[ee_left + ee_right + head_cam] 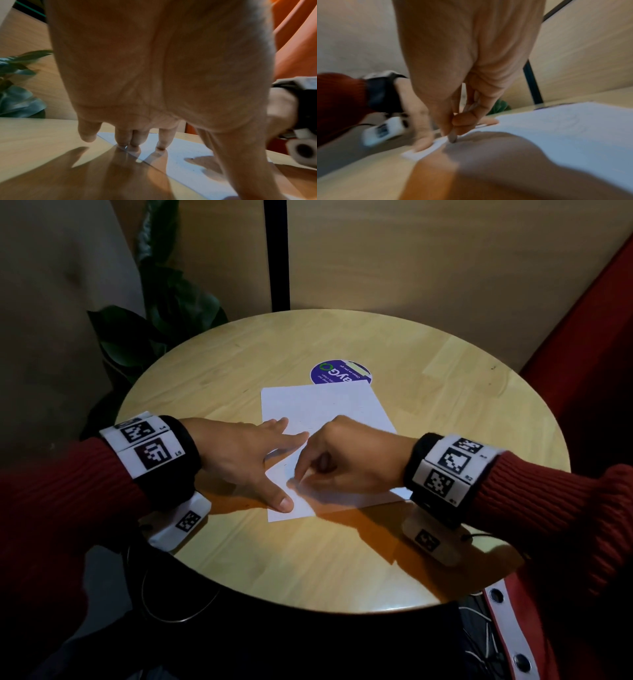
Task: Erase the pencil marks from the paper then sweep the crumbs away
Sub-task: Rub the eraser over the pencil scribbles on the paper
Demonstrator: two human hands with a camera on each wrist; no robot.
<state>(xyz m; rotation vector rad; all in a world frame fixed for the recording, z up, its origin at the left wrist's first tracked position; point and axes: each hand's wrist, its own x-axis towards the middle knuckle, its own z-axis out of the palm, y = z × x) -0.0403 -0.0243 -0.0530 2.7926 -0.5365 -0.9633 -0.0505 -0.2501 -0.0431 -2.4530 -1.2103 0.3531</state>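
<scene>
Right hand (346, 460) pinching an eraser (453, 138) against the paper (322, 412) — left hand (246, 453) spread flat, pressing the sheet to the table (445, 392).

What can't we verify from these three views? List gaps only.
- Eraser: only a small grey tip shows in the right wrist view; in the head view the right hand hides it.
- Pencil marks on the paper: too faint in the head view, blurred in the right wrist view.
- Crumbs: a few dark specks in the left wrist view, too small to confirm.
- Left hand palm contact: hidden in the head view.
</scene>
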